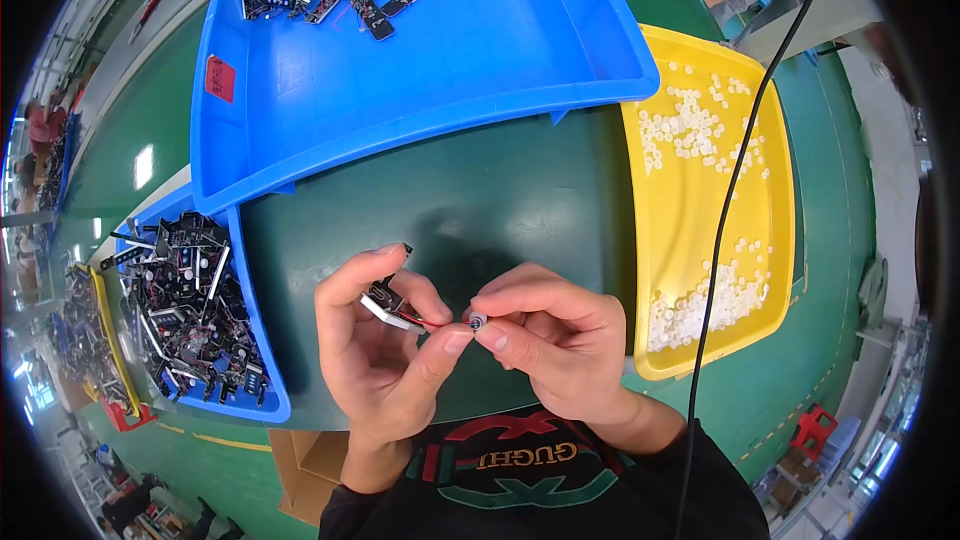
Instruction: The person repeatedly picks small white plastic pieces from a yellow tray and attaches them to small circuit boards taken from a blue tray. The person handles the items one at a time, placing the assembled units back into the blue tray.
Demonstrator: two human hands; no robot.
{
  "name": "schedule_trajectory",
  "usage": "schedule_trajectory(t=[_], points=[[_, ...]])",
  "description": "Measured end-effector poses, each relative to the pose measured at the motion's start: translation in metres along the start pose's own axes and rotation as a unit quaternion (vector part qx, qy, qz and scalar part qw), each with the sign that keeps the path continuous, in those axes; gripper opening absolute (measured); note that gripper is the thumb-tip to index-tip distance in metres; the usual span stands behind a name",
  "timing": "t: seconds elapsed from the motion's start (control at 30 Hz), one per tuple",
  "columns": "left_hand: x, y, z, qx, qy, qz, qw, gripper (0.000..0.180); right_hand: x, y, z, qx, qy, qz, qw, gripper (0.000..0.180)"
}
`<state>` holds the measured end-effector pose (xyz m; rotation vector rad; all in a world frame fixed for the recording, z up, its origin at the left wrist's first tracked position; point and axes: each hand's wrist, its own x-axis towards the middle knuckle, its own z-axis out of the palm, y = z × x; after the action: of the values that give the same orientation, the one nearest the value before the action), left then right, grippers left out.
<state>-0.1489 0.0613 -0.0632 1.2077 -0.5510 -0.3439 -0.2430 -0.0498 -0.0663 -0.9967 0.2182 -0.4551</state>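
1. Left grip [385, 350], mine: fingers curled around one black circuit board [381, 293] with a white strip [391, 314] along its edge; thumb tip reaching the end of its red wires [426, 323].
2. Right grip [565, 345], mine: thumb and forefinger pinched on a small round part [477, 321] at the wire end, touching my left thumb.
3. Location of the held piece: above the green surface [545, 180], between my two hands.
4. Progress, this piece: in work, by my judgement; wires appear joined to the round part. Whether a white piece is seated there, I cannot tell.
5. Left blue tray [272, 407]: a dense heap of similar boards [190, 290].
6. Far blue tray [430, 75]: a smaller cluster of boards [372, 15] at its far end. Which tray holds finished pieces, I cannot tell.
7. Yellow tray [690, 215], right: many loose white pieces [715, 302], plainly a stock not used up.
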Motion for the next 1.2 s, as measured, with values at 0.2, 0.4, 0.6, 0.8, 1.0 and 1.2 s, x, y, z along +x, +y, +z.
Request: schedule_trajectory(t=[0.2, 0.4, 0.6, 0.8, 1.0, 1.2], points=[[0.000, -0.001, -0.002, 0.013, -0.009, 0.000, 1.000, 0.062, -0.001, -0.002, 0.001, -0.085, 0.018, -0.065, 0.994, 0.022], [-0.002, -0.002, -0.001, 0.034, 0.000, 0.024, 0.999, 0.062, -0.002, -0.002, 0.006, -0.196, 0.052, -0.140, 0.969, 0.024], [0.000, 0.003, 0.001, 0.032, -0.013, -0.003, 0.999, 0.061, 0.000, -0.006, 0.004, -0.290, 0.044, -0.219, 0.930, 0.027], [0.002, 0.003, 0.005, 0.069, -0.041, -0.004, 0.997, 0.059, 0.000, -0.009, 0.000, -0.373, 0.036, -0.263, 0.889, 0.033], [0.001, 0.007, 0.002, 0.132, -0.038, 0.037, 0.990, 0.058, 0.001, -0.008, 0.000, -0.420, -0.012, -0.271, 0.866, 0.038], [0.002, 0.053, -0.039, 0.282, 0.111, 0.087, 0.949, 0.057, -0.009, -0.043, -0.021, -0.573, 0.015, -0.185, 0.798, 0.028]])
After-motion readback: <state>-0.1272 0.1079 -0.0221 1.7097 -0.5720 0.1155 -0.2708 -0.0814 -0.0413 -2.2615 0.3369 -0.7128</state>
